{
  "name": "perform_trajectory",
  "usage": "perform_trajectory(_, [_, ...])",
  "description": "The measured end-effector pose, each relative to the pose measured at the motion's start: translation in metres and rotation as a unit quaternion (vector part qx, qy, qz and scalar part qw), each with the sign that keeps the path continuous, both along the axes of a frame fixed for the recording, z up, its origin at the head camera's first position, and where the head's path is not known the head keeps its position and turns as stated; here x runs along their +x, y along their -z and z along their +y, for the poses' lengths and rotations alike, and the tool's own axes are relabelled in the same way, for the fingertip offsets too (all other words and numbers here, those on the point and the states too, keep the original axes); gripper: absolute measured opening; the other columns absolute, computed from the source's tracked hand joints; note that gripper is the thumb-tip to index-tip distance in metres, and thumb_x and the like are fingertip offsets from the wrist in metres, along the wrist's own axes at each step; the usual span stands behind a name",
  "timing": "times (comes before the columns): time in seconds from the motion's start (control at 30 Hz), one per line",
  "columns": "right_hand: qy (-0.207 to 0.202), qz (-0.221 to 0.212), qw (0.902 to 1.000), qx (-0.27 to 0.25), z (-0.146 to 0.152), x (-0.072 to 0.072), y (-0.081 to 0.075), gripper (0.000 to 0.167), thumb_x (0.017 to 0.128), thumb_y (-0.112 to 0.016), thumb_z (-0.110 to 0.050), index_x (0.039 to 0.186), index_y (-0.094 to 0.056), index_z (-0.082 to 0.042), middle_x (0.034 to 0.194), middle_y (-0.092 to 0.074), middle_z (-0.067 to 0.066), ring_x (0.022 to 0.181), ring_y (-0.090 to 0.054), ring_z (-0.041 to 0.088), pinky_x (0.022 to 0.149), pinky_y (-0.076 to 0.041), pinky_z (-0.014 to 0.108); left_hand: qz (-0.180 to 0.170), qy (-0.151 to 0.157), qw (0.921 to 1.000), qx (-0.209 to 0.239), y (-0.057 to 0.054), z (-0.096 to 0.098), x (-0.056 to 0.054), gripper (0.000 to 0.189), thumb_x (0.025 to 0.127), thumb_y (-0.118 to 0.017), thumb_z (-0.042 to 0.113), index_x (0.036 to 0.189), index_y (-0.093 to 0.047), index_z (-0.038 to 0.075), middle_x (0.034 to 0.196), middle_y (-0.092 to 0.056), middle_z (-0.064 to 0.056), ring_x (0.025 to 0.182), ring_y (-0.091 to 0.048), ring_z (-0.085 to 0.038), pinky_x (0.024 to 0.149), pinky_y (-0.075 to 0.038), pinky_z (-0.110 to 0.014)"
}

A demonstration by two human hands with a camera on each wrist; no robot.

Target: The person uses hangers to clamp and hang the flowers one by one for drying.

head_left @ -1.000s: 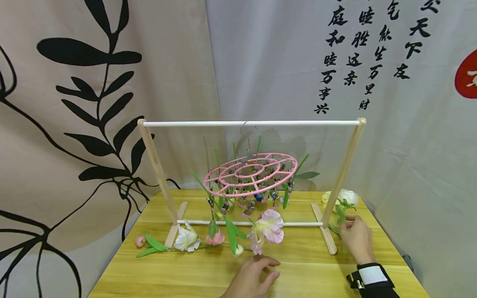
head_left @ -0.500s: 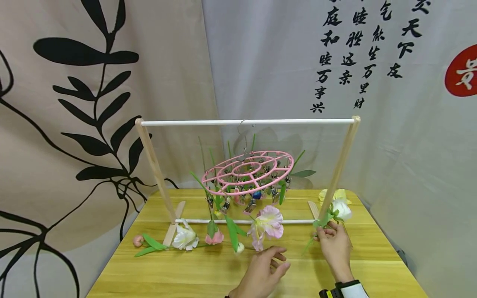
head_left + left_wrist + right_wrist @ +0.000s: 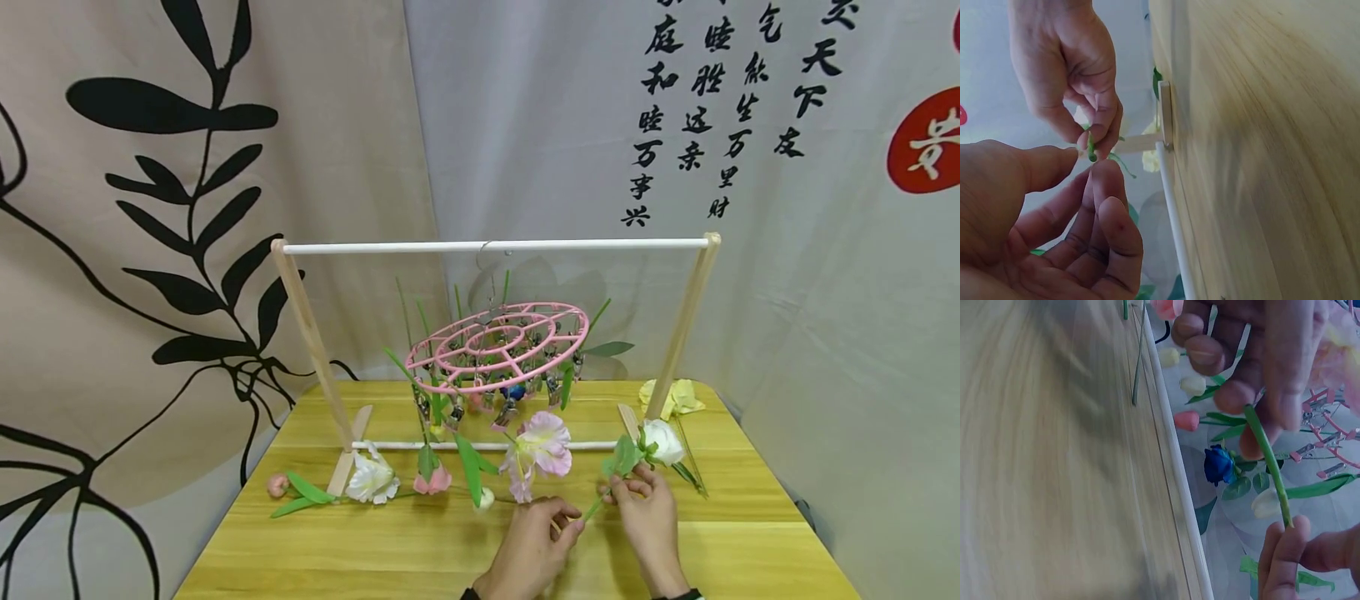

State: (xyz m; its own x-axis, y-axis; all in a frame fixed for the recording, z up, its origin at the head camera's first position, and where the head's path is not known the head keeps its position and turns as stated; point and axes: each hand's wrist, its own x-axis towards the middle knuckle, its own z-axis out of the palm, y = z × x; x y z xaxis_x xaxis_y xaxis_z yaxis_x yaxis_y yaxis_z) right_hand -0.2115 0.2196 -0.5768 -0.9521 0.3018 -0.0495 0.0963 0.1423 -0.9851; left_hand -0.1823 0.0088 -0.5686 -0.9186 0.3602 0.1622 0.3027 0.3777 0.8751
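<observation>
My right hand (image 3: 649,523) pinches the green stem (image 3: 1270,465) of a white artificial rose (image 3: 663,442), just below its leaves. The bloom tilts up to the right of the rack's lower bar. From the left, my left hand (image 3: 531,537) reaches to the stem's cut end. Its thumb and forefinger stand a little apart on either side of that end in both wrist views. Behind the hands, a pink round clip hanger (image 3: 498,348) hangs from the rack's white top bar (image 3: 495,247), with several flowers clipped head-down.
On the wooden table (image 3: 360,554) a row of loose flowers lies along the front of the rack, among them a white bloom (image 3: 372,478) and a pink-white one (image 3: 538,454). A yellow flower (image 3: 681,397) lies by the right wooden post (image 3: 684,325).
My right hand has lifted the white rose from beside the right post and brought it left toward the middle. My left hand has shifted slightly right, to the stem's end.
</observation>
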Motion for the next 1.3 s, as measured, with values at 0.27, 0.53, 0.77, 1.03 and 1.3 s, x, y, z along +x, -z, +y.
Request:
perform_trajectory(0.27, [-0.017,0.007,0.9997,-0.014,-0.009,0.005,-0.001,0.068,0.115,-0.074,-0.009,0.167,-0.038,0.016,0.117,-0.081,0.019,0.082,-0.082,0.009,0.081,-0.068,0.023,0.056,-0.01,0.9971,-0.051,-0.002,-0.001,0.003,0.01,0.11,-0.083,0.013,0.103,-0.089,0.009,0.087,-0.081,0.005,0.075,-0.062,0.01,0.066,-0.055,-0.014])
perform_trajectory(0.53, [-0.031,0.037,0.9899,0.133,-0.009,0.015,-0.011,0.034,0.115,-0.076,-0.016,0.139,-0.066,0.006,0.104,-0.085,0.015,0.077,-0.081,0.013,0.07,-0.066,0.025,0.067,-0.03,0.9955,-0.06,-0.011,-0.008,0.012,0.008,0.107,-0.083,0.007,0.1,-0.087,0.005,0.086,-0.078,0.003,0.072,-0.058,0.011,0.063,-0.054,-0.013])
perform_trajectory(0.77, [0.026,0.219,0.9228,0.316,-0.002,0.016,-0.019,0.009,0.102,-0.086,0.0,0.105,-0.077,0.0,0.088,-0.078,0.006,0.072,-0.068,0.002,0.062,-0.059,0.018,0.121,-0.064,0.9872,-0.081,-0.023,-0.018,0.025,0.006,0.106,-0.085,0.007,0.1,-0.087,0.008,0.084,-0.078,0.008,0.074,-0.055,0.013,0.065,-0.052,-0.011])
perform_trajectory(1.03, [-0.044,0.422,0.8325,0.356,0.014,0.016,-0.034,0.041,0.082,-0.093,0.017,0.115,-0.079,-0.002,0.11,-0.077,0.006,0.081,-0.067,0.004,0.07,-0.054,0.009,0.154,-0.081,0.9828,-0.062,-0.039,-0.03,0.043,0.008,0.103,-0.086,0.002,0.097,-0.086,0.006,0.085,-0.078,0.005,0.076,-0.056,0.013,0.065,-0.055,-0.011])
perform_trajectory(1.3, [-0.263,0.475,0.7507,0.376,0.008,0.024,-0.046,0.024,0.105,-0.086,-0.006,0.122,-0.082,-0.023,0.127,-0.074,-0.001,0.103,-0.075,0.011,0.093,-0.06,0.011,0.153,-0.067,0.9855,-0.029,-0.049,-0.038,0.052,0.008,0.106,-0.085,0.003,0.098,-0.086,0.004,0.086,-0.078,0.003,0.075,-0.059,0.013,0.065,-0.056,-0.01])
